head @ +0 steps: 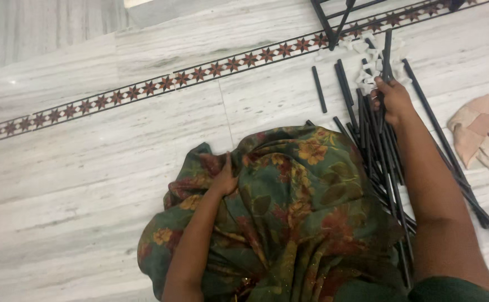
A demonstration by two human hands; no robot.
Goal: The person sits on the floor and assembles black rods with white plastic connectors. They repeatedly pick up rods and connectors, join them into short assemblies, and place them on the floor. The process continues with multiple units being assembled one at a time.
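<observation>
**2 hands working beside a pile of black rods**

The right hand (394, 100) is closing its fingers around 1 black rod (387, 50) at the far end of the rod pile (376, 151), holding it tilted slightly above the others; the left hand (223, 180) is resting flat, fingers narrow and together, on the green floral cloth (294, 212) lying just left of the pile; the cloth is covering the pile's near ends; white plastic connectors (370, 75) are lying scattered among the rods just beyond the right hand; a beige cloth (479, 134) is lying right of the pile; a black frame (334, 19) is standing beyond it; 1 short rod (319, 88) is lying apart, left of the pile, on the marble floor (88, 168), whose star-patterned border strip (160, 84) is running past behind.
</observation>
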